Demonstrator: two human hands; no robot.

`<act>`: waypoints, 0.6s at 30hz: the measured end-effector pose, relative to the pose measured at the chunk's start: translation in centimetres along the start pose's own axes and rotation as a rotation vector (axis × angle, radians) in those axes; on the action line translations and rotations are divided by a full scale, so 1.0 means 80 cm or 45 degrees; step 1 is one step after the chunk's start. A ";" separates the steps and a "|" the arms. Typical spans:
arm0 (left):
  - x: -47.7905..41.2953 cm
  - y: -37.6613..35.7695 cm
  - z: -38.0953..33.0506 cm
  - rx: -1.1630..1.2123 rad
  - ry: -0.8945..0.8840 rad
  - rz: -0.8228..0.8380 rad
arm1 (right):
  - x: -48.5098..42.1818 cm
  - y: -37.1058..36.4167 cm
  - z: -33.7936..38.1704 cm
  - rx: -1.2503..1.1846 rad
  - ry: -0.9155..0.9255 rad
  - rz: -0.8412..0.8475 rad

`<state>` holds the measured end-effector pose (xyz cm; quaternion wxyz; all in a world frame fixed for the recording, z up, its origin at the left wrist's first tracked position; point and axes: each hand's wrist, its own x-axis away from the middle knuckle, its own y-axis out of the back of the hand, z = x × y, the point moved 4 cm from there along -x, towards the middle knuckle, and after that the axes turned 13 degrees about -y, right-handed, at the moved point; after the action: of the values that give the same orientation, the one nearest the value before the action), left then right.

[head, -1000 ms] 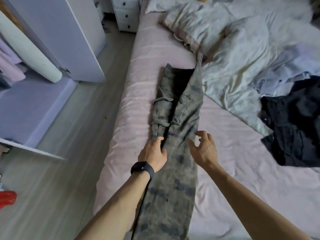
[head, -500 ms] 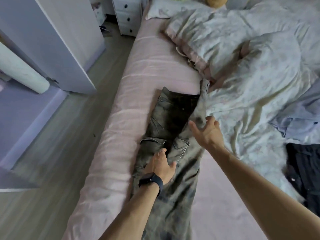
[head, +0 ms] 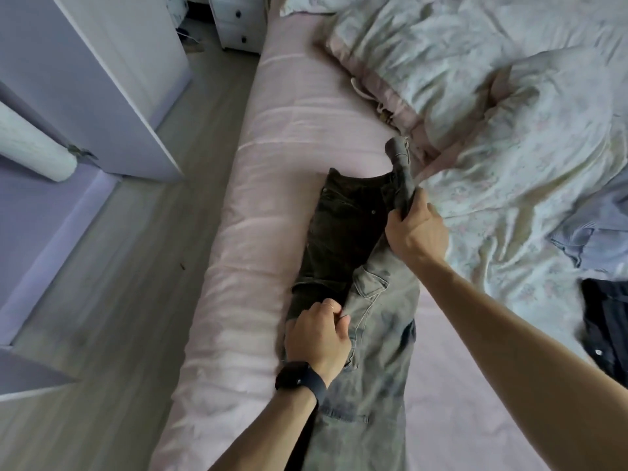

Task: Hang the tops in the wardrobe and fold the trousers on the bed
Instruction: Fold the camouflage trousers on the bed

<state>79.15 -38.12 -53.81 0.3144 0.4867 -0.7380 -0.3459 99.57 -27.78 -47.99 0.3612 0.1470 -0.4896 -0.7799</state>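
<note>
Grey-green cotton cargo trousers (head: 370, 321) laid lengthwise along the left edge of the pink-sheeted bed (head: 272, 137), right hand (head: 416, 232) grip pinching the raised waistband corner, left hand (head: 317, 338) grip closed on fabric at the thigh pocket, black wristwatch (head: 299, 379) on left wrist.

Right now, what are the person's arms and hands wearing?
Both arms are bare, with no sleeves in view. The left wrist wears a dark smartwatch on a dark band. The left hand has a thin ring on one finger. The right hand and its wrist show no watch, ring or glove.
</note>
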 end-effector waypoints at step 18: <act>-0.006 0.014 0.091 -0.154 0.128 -0.008 | 0.106 -0.100 -0.102 0.396 0.338 0.213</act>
<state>72.91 -35.90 -57.08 0.3788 0.4859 -0.6974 -0.3661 95.07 -37.11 -57.77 0.4588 0.2612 -0.5627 -0.6361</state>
